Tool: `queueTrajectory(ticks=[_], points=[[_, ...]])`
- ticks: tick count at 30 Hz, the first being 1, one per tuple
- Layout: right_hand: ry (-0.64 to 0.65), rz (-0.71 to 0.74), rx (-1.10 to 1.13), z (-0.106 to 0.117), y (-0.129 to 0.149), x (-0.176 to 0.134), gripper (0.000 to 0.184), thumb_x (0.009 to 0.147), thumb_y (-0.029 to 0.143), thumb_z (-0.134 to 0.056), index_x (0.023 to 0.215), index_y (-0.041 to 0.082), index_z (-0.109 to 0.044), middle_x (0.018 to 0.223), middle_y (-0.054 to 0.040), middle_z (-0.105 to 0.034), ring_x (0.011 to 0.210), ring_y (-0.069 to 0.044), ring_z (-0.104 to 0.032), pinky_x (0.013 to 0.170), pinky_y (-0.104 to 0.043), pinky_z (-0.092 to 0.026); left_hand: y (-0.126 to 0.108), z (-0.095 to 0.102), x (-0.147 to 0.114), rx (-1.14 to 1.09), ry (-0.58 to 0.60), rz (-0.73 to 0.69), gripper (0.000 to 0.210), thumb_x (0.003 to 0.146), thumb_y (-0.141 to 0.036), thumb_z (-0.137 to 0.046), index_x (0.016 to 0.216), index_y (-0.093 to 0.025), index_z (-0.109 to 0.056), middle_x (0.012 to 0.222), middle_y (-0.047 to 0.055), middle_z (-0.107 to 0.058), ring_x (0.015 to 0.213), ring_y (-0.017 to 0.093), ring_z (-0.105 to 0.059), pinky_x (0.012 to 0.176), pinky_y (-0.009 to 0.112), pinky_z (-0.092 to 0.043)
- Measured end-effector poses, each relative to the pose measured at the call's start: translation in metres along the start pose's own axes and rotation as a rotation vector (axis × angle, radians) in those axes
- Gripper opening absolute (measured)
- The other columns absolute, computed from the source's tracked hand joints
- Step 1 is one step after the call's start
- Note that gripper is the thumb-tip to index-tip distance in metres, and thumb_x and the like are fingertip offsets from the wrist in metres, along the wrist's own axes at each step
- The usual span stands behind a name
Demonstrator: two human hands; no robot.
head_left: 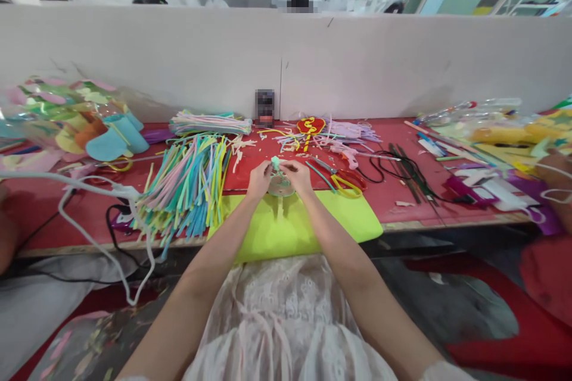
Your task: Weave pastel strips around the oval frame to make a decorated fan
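My left hand (260, 180) and my right hand (299, 177) meet at the middle of the table, fingertips closed. Between them is a small mint-green fuzzy piece (275, 161), apparently bent pipe cleaner. Just below the fingers shows a clear round object (281, 187), perhaps a plastic cup or dish; the hands partly hide it. Under my wrists a lime-yellow sheet (268, 238) hangs over the table's front edge. Right of my right hand lie yellow-handled scissors (347, 184) and red-handled pliers (331, 168). Left of my left hand is a large bundle of pastel pipe cleaners (183, 184).
On the red table (384, 214) are a pink glue gun (346, 155), a black cord, and a red-and-yellow pipe-cleaner figure (310, 128). Plastic-wrapped crafts stand left and right. A white cable (107, 250) loops at the left. A white partition (357, 65) closes the back. People sit at both sides.
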State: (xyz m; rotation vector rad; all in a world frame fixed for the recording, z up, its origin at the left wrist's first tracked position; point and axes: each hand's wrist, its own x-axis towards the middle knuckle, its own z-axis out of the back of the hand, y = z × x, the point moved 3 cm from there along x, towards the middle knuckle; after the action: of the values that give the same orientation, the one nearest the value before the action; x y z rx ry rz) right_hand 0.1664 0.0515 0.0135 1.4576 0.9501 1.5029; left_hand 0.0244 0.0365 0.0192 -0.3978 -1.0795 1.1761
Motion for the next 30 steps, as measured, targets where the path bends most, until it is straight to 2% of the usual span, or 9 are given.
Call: queueTrajectory(ticks=[3,6,13,16,20,25,30], points=[[0.016,-0.021,0.017,0.002,-0.002,0.002,0.029,0.065,0.043,-0.064,0.081,0.019,-0.069,0.08,-0.0033,-0.069,0.074,-0.017,-0.062,0.071,-0.029,-0.05,0.006,0.0,0.003,-0.071,-0.012,0.009,0.022,0.085,-0.031,-0.042,0.088,-0.018,-0.059,0.076,0.002,-0.062,0.068,0.011,-0.055,0.066,0.022,-0.042],[0.05,-0.02,0.021,0.002,-0.002,0.002,0.029,0.064,0.043,-0.065,0.08,0.019,-0.069,0.081,-0.0033,-0.069,0.076,-0.017,-0.062,0.073,-0.03,-0.05,0.013,0.001,0.007,-0.185,-0.037,0.036,0.02,0.08,-0.032,-0.051,0.089,-0.018,-0.061,0.084,0.003,-0.065,0.075,0.012,-0.058,0.072,0.024,-0.044],[0.085,-0.087,0.129,-0.001,0.002,-0.001,0.037,0.067,0.046,-0.063,0.092,0.019,-0.067,0.088,-0.0047,-0.069,0.08,-0.017,-0.063,0.072,-0.029,-0.051,0.021,0.005,0.01,-0.301,-0.096,0.122,0.018,0.073,-0.031,-0.058,0.082,-0.017,-0.062,0.079,0.003,-0.064,0.072,0.012,-0.058,0.07,0.024,-0.046],[0.145,-0.067,0.132,-0.003,0.003,-0.001,0.035,0.064,0.042,-0.067,0.091,0.019,-0.067,0.088,-0.0046,-0.069,0.082,-0.018,-0.063,0.077,-0.03,-0.049,0.021,0.003,0.009,-0.361,-0.085,0.149,0.021,0.073,-0.035,-0.058,0.084,-0.017,-0.062,0.081,0.003,-0.064,0.07,0.011,-0.058,0.066,0.023,-0.047],[0.188,-0.043,0.11,-0.002,0.001,0.0,0.03,0.066,0.041,-0.066,0.085,0.017,-0.068,0.085,-0.0044,-0.069,0.077,-0.017,-0.063,0.075,-0.031,-0.049,0.019,0.0,0.01,-0.476,-0.036,0.202,0.031,0.073,-0.042,-0.057,0.09,-0.016,-0.061,0.079,0.003,-0.063,0.063,0.01,-0.057,0.059,0.022,-0.047],[0.145,-0.09,0.129,0.001,0.0,0.001,0.034,0.063,0.045,-0.068,0.083,0.017,-0.068,0.081,-0.0043,-0.069,0.075,-0.017,-0.063,0.072,-0.03,-0.049,0.019,-0.002,0.009,-0.542,-0.048,0.216,0.033,0.071,-0.041,-0.061,0.092,-0.016,-0.06,0.081,0.003,-0.064,0.063,0.009,-0.058,0.058,0.021,-0.047],[-0.013,-0.208,0.38,0.01,-0.008,0.004,0.044,0.073,0.057,-0.053,0.093,0.02,-0.063,0.081,-0.0054,-0.069,0.073,-0.017,-0.065,0.067,-0.03,-0.051,0.025,-0.003,0.008,-0.684,-0.067,0.322,0.031,0.072,-0.038,-0.06,0.094,-0.017,-0.055,0.086,0.004,-0.066,0.069,0.01,-0.062,0.06,0.021,-0.047]])
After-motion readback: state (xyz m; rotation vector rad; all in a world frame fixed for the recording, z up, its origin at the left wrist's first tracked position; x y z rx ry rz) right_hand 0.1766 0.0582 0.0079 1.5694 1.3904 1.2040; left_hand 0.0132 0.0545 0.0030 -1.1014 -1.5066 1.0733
